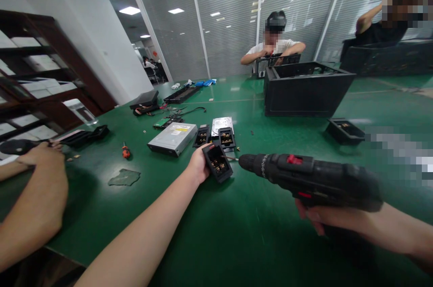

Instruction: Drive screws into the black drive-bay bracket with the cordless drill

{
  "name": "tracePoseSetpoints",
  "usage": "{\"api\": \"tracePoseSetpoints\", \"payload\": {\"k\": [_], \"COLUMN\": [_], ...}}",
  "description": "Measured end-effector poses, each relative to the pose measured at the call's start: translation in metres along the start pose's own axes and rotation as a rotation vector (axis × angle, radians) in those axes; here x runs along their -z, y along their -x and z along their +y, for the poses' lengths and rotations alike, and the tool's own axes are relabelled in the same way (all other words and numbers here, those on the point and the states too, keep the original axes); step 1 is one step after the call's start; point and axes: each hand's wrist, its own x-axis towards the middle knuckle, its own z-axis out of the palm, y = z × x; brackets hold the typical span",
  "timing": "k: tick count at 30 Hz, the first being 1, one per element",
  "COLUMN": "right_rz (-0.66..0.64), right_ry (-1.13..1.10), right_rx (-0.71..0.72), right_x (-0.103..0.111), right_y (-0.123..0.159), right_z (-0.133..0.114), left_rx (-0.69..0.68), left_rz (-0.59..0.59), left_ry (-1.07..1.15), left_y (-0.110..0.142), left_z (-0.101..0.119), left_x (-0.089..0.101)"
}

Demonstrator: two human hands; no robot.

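My left hand (pixel 199 164) is closed on the edge of a small black tray (pixel 226 177), tilted toward me, with several brass-coloured screws (pixel 219 166) inside. In my right hand (pixel 341 220) is a black cordless drill (pixel 304 179) with red switches, held by its grip and pointing left. The drill's thin bit (pixel 231 158) reaches the tray's upper right edge; I cannot tell whether it touches. Just behind the held tray, two similar black trays (pixel 227 138) with screws stand by a silver hard drive (pixel 222 125). A grey optical drive (pixel 173 138) lies left of them.
A black computer case (pixel 301 91) stands at the back right, near another tray (pixel 347 131). An orange screwdriver (pixel 126 151) and a clear scrap (pixel 124 177) lie left. A co-worker's arms (pixel 40 188) are at far left; two people sit across the green table (pixel 216 237).
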Motion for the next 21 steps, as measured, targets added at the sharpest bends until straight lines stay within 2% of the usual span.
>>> {"api": "tracePoseSetpoints", "payload": {"k": [7, 12, 18, 21], "right_rz": [0.029, 0.047, -0.023, 0.019], "right_ry": [-0.020, -0.019, -0.019, -0.023], "right_rx": [0.007, 0.014, 0.003, -0.004], "right_x": [-0.006, -0.012, -0.010, -0.010], "right_y": [-0.001, 0.000, -0.003, -0.002], "right_z": [0.003, 0.001, 0.001, -0.001], "left_rx": [-0.005, -0.013, 0.002, 0.016], "left_rz": [0.032, 0.011, 0.035, 0.055], "left_ry": [0.038, 0.048, 0.051, 0.055], "left_y": [-0.002, -0.004, -0.003, -0.001], "left_z": [-0.002, -0.004, -0.006, -0.004], "left_x": [0.000, 0.003, 0.003, 0.001]}}
